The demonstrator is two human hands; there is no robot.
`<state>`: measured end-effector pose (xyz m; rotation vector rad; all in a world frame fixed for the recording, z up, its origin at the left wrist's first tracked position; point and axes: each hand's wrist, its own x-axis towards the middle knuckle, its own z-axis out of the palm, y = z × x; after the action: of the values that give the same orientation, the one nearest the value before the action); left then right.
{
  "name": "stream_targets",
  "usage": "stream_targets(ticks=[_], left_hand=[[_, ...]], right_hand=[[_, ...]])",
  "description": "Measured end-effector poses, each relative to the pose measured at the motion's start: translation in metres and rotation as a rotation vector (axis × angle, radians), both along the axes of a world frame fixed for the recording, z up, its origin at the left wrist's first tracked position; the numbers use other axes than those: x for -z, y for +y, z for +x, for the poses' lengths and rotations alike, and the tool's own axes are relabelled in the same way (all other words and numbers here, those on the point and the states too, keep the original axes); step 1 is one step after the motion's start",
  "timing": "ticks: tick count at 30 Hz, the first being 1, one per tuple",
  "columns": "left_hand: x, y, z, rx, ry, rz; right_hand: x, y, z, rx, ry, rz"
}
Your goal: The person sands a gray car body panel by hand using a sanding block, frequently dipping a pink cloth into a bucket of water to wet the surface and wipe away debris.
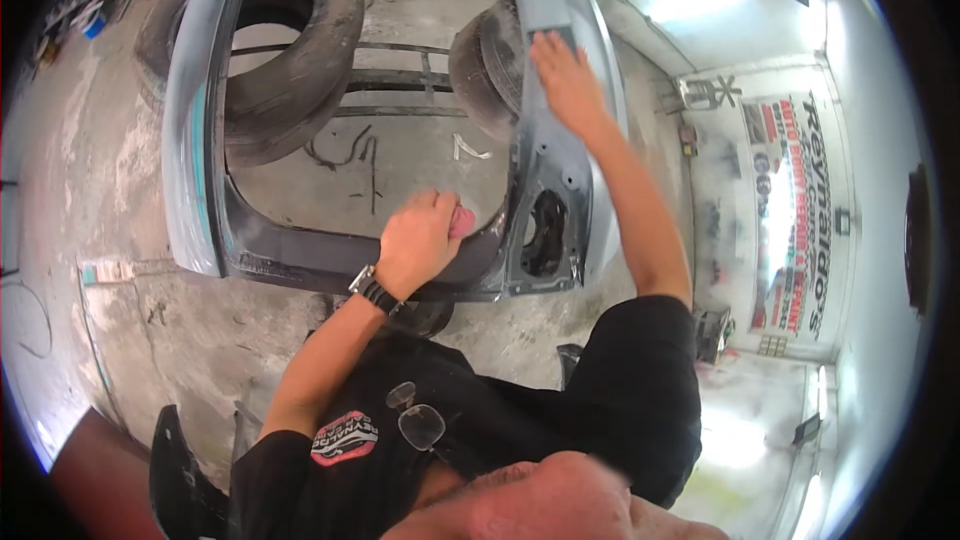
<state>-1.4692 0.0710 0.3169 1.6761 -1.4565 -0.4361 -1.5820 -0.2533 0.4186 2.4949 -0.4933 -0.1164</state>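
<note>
My right hand (568, 82) lies flattened on the upper right of a grey vehicle body frame (192, 215), its fingers stretched over a small dark rectangular piece (556, 34) that they partly hide. My left hand (418, 235), with a watch on the wrist, is closed round a small pink item (461, 223), partly hidden by the fingers, near the frame's dark lower bar. A dark opening (545, 230) with bolt holes around it sits in the right side of the frame.
Tires (262, 100) and another stacked tire (482, 65) stand under the frame, with dark rails between them. A cable lies on the concrete floor (110, 180). Items line the upper left edge. A white wall with a banner (770, 210) and lamps is at the right.
</note>
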Motion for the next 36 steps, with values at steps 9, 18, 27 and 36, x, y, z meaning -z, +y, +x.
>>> stream_targets(ticks=[9, 18, 27, 36], left_hand=[[-0.003, -0.003, -0.001, -0.021, -0.04, -0.006], [-0.001, 0.009, -0.009, 0.01, 0.031, 0.063], [0.006, 0.002, -0.002, -0.093, -0.055, 0.011], [0.011, -0.012, -0.015, -0.079, -0.064, -0.147]], right_hand=[[-0.01, 0.046, -0.012, 0.052, -0.005, -0.051], [-0.003, -0.154, 0.16, 0.249, -0.105, -0.112], [0.016, 0.036, 0.011, 0.189, -0.137, 0.002], [0.019, 0.239, -0.159, 0.613, -0.384, 0.348]])
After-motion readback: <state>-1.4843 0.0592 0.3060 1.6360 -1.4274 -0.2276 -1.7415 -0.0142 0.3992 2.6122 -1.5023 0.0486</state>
